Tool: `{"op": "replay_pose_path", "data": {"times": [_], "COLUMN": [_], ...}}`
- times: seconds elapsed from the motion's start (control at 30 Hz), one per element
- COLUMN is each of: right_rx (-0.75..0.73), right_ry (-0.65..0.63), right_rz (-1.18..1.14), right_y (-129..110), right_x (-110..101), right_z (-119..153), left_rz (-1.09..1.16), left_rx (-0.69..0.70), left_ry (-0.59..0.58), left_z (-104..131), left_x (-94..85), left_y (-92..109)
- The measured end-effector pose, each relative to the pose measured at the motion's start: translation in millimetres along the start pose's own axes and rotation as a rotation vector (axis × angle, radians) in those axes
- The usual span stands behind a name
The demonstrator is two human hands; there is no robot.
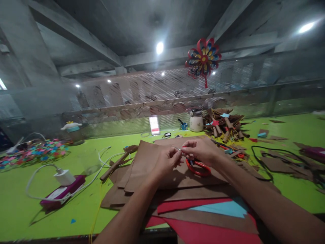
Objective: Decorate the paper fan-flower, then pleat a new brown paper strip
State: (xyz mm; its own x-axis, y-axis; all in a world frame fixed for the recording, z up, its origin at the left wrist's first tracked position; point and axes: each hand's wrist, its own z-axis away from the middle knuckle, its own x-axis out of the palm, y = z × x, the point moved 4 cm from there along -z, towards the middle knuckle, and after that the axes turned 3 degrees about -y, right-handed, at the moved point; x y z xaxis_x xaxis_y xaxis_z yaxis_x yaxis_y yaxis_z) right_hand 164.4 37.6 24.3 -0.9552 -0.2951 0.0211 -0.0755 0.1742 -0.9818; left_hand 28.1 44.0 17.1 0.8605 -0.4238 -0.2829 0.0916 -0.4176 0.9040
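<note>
My left hand (169, 161) is closed in a pinch above a stack of brown paper sheets (149, 159). Facing it, my right hand (199, 149) also pinches, and the fingertips of both nearly meet. Something small, with a thin pale tip and a speck of red, shows between them, too small to name. Just below my right hand are scissors (201, 171) with orange-red handles; their blades are mostly hidden, and I cannot tell whether the hand touches them. Red sheets (203, 230) and light blue paper (223, 207) lie at the stack's near side.
A rolled brown paper stick (114, 166) lies left of the stack. Further left are a purple power strip (63, 193) with a white plug and cable, and many paper stars (43, 150). Behind stand a white cup (196, 122) and a pile of brown paper pieces (225, 125). Black cable (264, 174) crosses the right.
</note>
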Motion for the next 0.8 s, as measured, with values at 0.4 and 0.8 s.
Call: {"op": "replay_pose_path", "data": {"times": [0.4, 0.8], "right_rx": [-0.015, -0.109], "right_ry": [-0.053, -0.009], "right_rz": [0.216, 0.345], "right_y": [-16.6, -5.6], "right_x": [5.6, 7.2], "right_z": [8.4, 1.5], "left_rz": [0.123, 0.108], "left_rx": [-0.102, -0.069], "left_ry": [-0.087, -0.07], "left_z": [3.1, 1.5], "left_x": [1.4, 0.0], "left_y": [0.0, -1.1]}}
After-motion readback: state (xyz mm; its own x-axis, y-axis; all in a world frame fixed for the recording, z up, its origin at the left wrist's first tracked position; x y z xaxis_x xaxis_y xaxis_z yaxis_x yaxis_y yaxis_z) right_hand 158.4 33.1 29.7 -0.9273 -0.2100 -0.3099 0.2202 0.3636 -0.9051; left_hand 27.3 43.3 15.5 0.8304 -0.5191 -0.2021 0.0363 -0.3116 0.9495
